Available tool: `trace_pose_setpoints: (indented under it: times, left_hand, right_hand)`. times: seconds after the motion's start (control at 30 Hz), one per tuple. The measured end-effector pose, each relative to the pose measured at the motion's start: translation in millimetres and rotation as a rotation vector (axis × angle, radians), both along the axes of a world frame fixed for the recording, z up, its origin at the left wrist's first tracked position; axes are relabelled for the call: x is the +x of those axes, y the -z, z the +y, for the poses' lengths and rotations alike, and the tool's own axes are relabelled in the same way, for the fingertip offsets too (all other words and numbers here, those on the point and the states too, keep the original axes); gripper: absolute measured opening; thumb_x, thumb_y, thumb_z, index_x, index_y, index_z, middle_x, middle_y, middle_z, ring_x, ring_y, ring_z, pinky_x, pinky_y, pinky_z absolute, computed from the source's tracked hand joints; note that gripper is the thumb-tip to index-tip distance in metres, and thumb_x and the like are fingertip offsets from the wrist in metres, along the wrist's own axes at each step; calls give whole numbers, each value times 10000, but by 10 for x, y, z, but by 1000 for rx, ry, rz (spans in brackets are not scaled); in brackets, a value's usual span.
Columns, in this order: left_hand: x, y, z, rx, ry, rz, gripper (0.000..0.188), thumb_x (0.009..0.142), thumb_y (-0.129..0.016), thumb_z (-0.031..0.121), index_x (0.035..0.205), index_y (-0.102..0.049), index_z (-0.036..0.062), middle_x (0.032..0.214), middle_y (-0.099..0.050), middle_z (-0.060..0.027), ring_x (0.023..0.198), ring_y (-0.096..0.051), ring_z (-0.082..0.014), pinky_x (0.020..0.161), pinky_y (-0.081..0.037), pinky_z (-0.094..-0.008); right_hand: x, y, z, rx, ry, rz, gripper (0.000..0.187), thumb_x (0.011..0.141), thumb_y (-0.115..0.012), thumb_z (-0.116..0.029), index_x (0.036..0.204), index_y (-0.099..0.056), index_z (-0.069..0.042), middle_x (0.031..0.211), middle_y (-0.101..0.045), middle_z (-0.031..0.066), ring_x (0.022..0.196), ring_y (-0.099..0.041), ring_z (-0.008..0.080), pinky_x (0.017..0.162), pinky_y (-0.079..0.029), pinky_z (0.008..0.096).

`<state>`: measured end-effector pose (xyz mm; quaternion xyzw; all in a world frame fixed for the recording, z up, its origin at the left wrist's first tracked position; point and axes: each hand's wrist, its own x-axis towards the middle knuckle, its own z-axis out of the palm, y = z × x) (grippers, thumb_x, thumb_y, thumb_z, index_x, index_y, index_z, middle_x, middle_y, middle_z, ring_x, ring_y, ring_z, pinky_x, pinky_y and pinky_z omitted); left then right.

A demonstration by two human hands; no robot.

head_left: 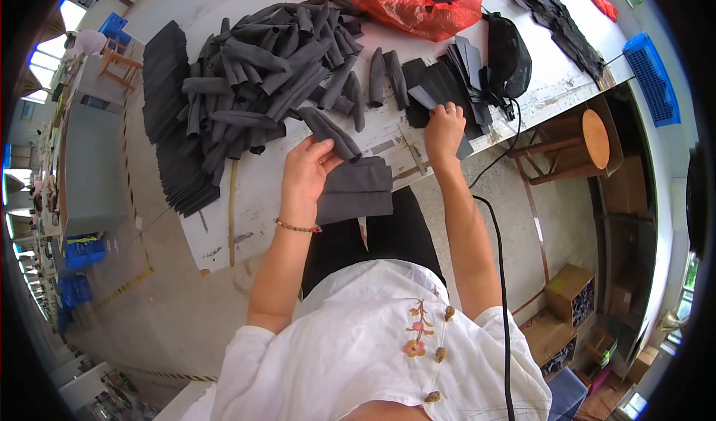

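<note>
My left hand (304,169) is closed, thumb and fingers pinching a rolled dark grey fabric piece (328,132) just above the table. Farther right, my right hand (445,132) reaches down to a fanned stack of flat dark strips (466,70). Its fingers are bent together on a lighter grey strip (424,96), partly covering its end. Between my arms, a flat folded dark cloth piece (358,186) lies over the table's near edge. A large heap of rolled fabric pieces (261,70) rises behind my left hand. Two separate rolls (386,78) lie between the heap and the strips.
Overlapping flat dark pieces (165,100) line the white table's (212,231) left side. A red plastic bag (418,7) and a black pouch (509,55) stand at the back. A black cable (501,272) runs past my right arm. A wooden stool (594,139) stands at right.
</note>
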<state>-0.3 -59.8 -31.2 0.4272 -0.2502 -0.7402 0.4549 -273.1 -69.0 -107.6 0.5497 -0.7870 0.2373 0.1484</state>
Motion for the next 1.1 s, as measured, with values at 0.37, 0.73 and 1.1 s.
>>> trace_pose_setpoints:
  times: [0.37, 0.73, 1.1]
  left_hand:
    - [241, -355, 157, -116, -196, 204, 178, 921, -542, 20, 1084, -538, -52, 1037, -643, -185, 1014, -649, -346, 894, -564, -411]
    - [332, -431, 198, -112, -211, 200, 230, 923, -547, 27, 1130, -520, -70, 1137, -623, -229, 1024, -647, -338, 889, -569, -399]
    - [362, -510, 269, -137, -57, 187, 247, 915, -564, 31, 1155, -529, -18, 1151, -625, -199, 1026, -651, -309, 855, -579, -388]
  right_hand:
    - [422, -968, 654, -361, -381, -802, 326, 878, -536, 48, 1195, -491, -14, 984, -597, 118, 872, -590, 195, 749, -462, 283]
    - [1036, -1497, 1116, -65, -882, -448, 440, 836, -672, -63, 1235, -488, -46, 999, -597, 141, 861, -546, 320, 765, -438, 395]
    - [1113, -1617, 1005, -160, -810, -73, 340, 778, -675, -71, 1114, -630, -86, 1011, -616, 26, 868, -555, 220, 773, -417, 367]
